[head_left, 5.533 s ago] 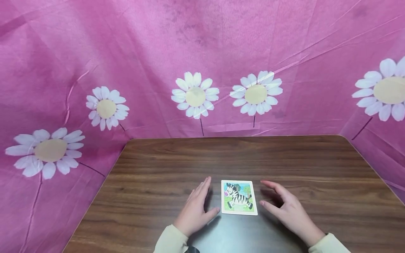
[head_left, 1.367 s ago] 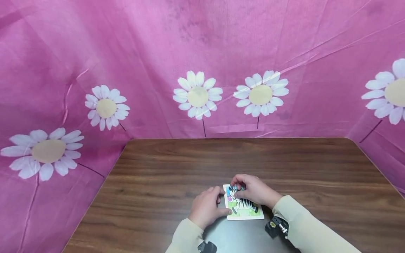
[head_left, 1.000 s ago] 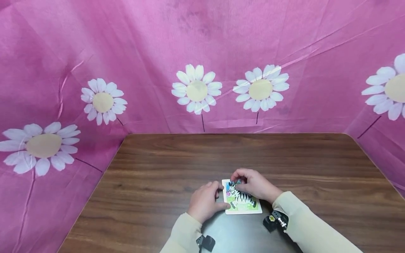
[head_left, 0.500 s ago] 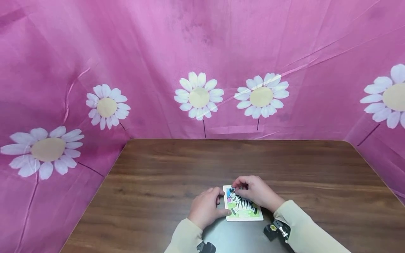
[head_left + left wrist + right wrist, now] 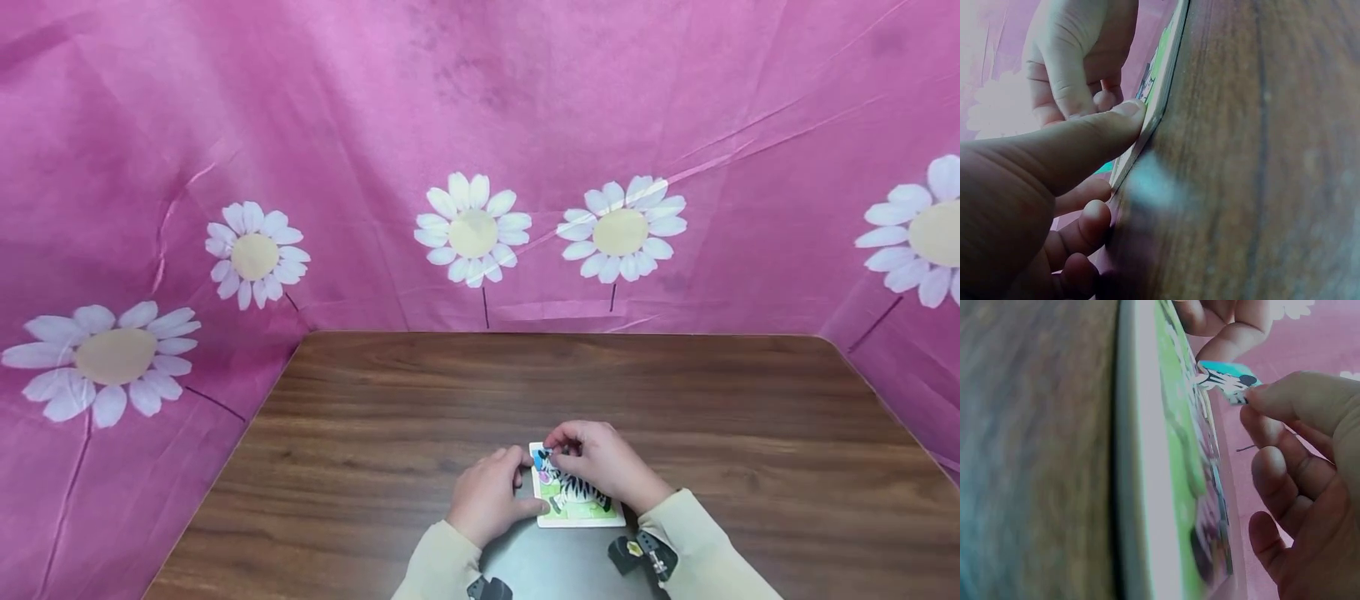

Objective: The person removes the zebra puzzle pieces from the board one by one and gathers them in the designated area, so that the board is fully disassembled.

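Piece (image 5: 1227,376) pinched in the fingers of the right hand (image 5: 602,462), tilted over the zebra board (image 5: 581,514) on the tabletop (image 5: 375,433); left hand (image 5: 487,496) gripping the board's left edge; slack pinch could drop the piece, slack grip let the board slide

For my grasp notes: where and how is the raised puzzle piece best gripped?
Probably pinch the puzzle piece by its upper edge, coming from the person's right: it is thin and angled up, with that edge away from the board.
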`<state>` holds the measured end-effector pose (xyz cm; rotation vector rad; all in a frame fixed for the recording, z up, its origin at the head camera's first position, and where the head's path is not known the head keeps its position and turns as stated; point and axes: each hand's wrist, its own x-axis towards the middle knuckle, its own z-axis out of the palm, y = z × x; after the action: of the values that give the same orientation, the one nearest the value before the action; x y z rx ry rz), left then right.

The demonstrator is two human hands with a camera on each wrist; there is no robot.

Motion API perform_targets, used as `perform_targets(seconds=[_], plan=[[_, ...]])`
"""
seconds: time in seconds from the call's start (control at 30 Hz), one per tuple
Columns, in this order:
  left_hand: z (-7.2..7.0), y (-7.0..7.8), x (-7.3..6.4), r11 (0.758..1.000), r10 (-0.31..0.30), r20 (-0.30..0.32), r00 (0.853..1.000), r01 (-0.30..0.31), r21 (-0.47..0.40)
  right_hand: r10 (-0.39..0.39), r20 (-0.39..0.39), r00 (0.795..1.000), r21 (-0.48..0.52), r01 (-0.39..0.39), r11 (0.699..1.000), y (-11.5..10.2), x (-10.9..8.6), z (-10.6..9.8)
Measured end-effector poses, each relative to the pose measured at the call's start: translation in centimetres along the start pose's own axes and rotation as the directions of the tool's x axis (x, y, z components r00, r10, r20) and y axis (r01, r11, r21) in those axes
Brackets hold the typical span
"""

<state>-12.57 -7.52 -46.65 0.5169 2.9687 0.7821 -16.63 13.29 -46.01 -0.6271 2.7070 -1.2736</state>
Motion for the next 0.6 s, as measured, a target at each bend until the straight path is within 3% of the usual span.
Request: perform_targets(seconds=[0.4,0.6], plan=[[0.0,0.0,0.1,0.999,-0.005,0.015,1.000,0.006,-0.037,0.041,-0.051,0.998,0.131,-0.034,0.991,0.4,-0.5,-0.8],[0.0,0.0,0.2,0.998,-0.014,0.022,1.000,0.016,-0.060,0.066,-0.088,0.994,0.115,-0.055,0.992,1.5,-0.8,-1.9]])
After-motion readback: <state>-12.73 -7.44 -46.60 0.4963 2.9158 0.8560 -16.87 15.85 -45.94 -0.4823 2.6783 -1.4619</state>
